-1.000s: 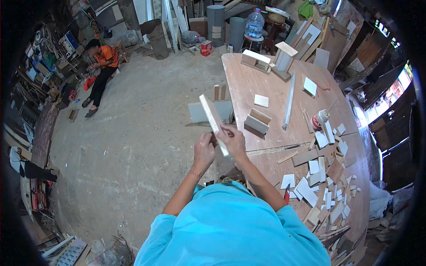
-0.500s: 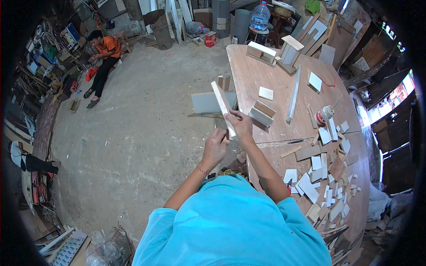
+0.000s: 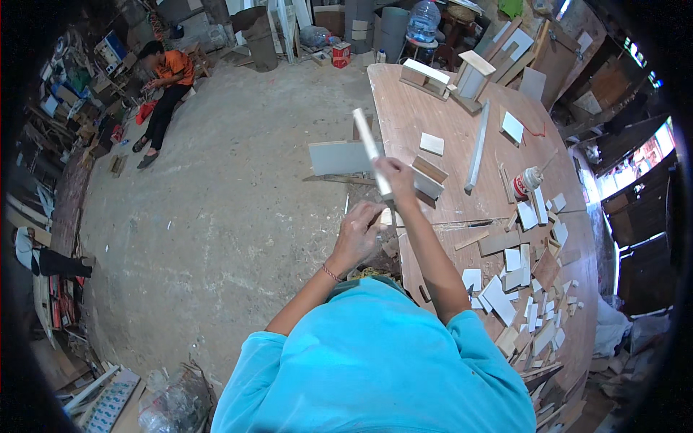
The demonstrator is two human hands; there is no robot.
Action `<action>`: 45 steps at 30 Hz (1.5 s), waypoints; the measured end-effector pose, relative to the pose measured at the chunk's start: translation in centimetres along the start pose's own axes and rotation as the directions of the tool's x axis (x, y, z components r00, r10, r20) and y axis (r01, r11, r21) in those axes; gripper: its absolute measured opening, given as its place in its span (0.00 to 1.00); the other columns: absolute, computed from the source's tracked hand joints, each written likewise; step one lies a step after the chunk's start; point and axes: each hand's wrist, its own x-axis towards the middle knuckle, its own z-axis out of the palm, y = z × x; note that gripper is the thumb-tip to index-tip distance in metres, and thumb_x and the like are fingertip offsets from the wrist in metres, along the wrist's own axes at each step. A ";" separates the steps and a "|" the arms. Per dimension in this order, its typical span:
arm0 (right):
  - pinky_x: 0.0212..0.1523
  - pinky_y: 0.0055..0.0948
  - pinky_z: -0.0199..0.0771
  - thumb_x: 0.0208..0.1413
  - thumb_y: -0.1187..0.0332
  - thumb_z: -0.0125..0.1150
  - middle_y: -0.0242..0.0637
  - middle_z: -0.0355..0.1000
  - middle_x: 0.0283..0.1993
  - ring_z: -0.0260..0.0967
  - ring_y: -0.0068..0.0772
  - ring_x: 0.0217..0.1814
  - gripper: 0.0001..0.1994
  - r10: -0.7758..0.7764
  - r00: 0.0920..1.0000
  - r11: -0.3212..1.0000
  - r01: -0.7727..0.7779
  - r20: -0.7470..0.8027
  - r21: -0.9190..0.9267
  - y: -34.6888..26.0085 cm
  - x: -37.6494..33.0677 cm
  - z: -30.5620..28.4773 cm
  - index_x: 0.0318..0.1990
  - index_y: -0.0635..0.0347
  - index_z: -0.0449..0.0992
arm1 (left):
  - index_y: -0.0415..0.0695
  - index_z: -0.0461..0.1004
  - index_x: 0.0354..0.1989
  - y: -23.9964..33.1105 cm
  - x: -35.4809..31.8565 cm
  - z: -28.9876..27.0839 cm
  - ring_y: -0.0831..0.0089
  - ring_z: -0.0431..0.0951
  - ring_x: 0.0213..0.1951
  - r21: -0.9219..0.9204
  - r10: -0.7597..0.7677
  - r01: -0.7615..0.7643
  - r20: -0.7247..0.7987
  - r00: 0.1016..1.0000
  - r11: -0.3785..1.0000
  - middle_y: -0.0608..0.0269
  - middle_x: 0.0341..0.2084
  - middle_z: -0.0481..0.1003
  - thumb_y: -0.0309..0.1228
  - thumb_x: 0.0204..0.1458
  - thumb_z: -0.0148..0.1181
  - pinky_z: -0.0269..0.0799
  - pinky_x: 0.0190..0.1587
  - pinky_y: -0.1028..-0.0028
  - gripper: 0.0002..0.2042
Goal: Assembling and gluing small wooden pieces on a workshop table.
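Observation:
My right hand (image 3: 397, 177) grips a long white wooden strip (image 3: 369, 148) near its lower end; the strip points up and away, over the left edge of the wooden workbench (image 3: 433, 108). My left hand (image 3: 357, 231) sits just below it with fingers curled, close to the strip's lower end; whether it holds something small I cannot tell. A small wooden box piece (image 3: 429, 177) lies on the bench right beside my right hand.
The bench carries a long white batten (image 3: 478, 148), a glue bottle (image 3: 525, 182), small box frames (image 3: 426, 76) and several white and brown offcuts (image 3: 520, 267). A grey panel (image 3: 339, 157) leans at the bench's left side. Another person in orange (image 3: 170, 83) crouches far left on the concrete floor.
The view has shifted slightly and both hands have moved a little right and down. The strip stays in my right hand, tilted the same way.

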 end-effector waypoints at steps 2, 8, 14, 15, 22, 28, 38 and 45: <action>0.29 0.22 0.61 0.43 0.58 0.57 0.29 0.66 0.27 0.60 0.20 0.29 0.17 0.052 0.998 0.952 -0.061 0.036 0.299 -0.4 0.4 -0.9 0.32 0.66 0.74 | 0.38 0.69 0.37 0.0 0.3 -0.6 0.70 0.70 0.27 -0.017 -0.056 0.056 -0.045 0.997 0.998 0.58 0.26 0.69 0.18 0.37 0.56 0.66 0.30 0.74 0.15; 0.26 0.21 0.60 0.44 0.57 0.56 0.29 0.64 0.25 0.61 0.19 0.26 0.16 0.019 0.966 0.889 -0.135 0.258 0.438 -2.9 -4.2 -1.5 0.31 0.62 0.70 | 0.36 0.68 0.39 -2.3 0.2 -1.0 0.76 0.70 0.33 -0.430 -0.399 0.320 -0.106 0.911 0.844 0.62 0.31 0.70 0.19 0.40 0.57 0.67 0.37 0.78 0.15; 0.25 0.20 0.62 0.43 0.56 0.57 0.30 0.65 0.25 0.63 0.20 0.24 0.17 0.080 0.930 0.809 -0.271 0.358 0.523 -2.7 -5.4 -1.3 0.33 0.61 0.69 | 0.35 0.67 0.40 -2.8 0.6 -1.0 0.79 0.71 0.32 -0.718 -0.535 0.355 -0.029 0.844 0.599 0.63 0.31 0.71 0.21 0.43 0.56 0.68 0.36 0.80 0.13; 0.25 0.20 0.63 0.42 0.55 0.57 0.31 0.65 0.26 0.63 0.20 0.24 0.18 0.086 0.920 0.798 -0.293 0.382 0.526 -2.5 -5.2 -1.2 0.34 0.61 0.69 | 0.35 0.68 0.39 -3.0 0.6 -1.1 0.79 0.72 0.30 -0.730 -0.538 0.382 0.023 0.842 0.567 0.62 0.30 0.72 0.22 0.44 0.55 0.69 0.34 0.80 0.12; 0.33 0.21 0.63 0.42 0.56 0.58 0.33 0.67 0.29 0.63 0.21 0.33 0.21 0.061 0.937 0.846 -0.231 0.343 0.480 -2.4 -4.4 -0.5 0.38 0.65 0.69 | 0.38 0.72 0.32 -3.4 0.5 -1.8 0.82 0.70 0.23 -0.807 -0.636 0.410 0.057 0.770 0.424 0.67 0.22 0.72 0.30 0.49 0.53 0.65 0.26 0.84 0.08; 0.20 0.20 0.64 0.43 0.59 0.56 0.33 0.66 0.26 0.64 0.20 0.21 0.19 -0.015 0.969 0.934 -0.075 0.247 0.349 -3.5 -3.8 0.6 0.38 0.65 0.67 | 0.38 0.70 0.31 -3.0 0.4 -2.2 0.84 0.69 0.21 -0.772 -0.623 0.427 0.052 0.780 0.470 0.67 0.22 0.71 0.29 0.49 0.54 0.64 0.24 0.84 0.07; 0.41 0.21 0.59 0.43 0.61 0.57 0.32 0.67 0.34 0.62 0.21 0.37 0.19 0.053 0.963 0.877 -0.172 0.264 0.449 -4.7 -4.3 0.9 0.41 0.66 0.71 | 0.40 0.65 0.31 -2.2 0.4 -1.4 0.82 0.68 0.25 -0.557 -0.388 0.281 -0.082 0.918 0.782 0.67 0.24 0.68 0.23 0.46 0.54 0.66 0.29 0.83 0.05; 0.41 0.21 0.59 0.42 0.60 0.58 0.32 0.66 0.34 0.61 0.22 0.38 0.21 0.045 0.980 0.876 -0.131 0.193 0.464 -4.9 -4.0 1.0 0.41 0.67 0.70 | 0.38 0.65 0.30 -1.1 0.6 -1.5 0.81 0.69 0.30 -0.232 -0.355 0.327 -0.087 0.931 0.916 0.61 0.32 0.71 0.20 0.42 0.55 0.68 0.29 0.80 0.07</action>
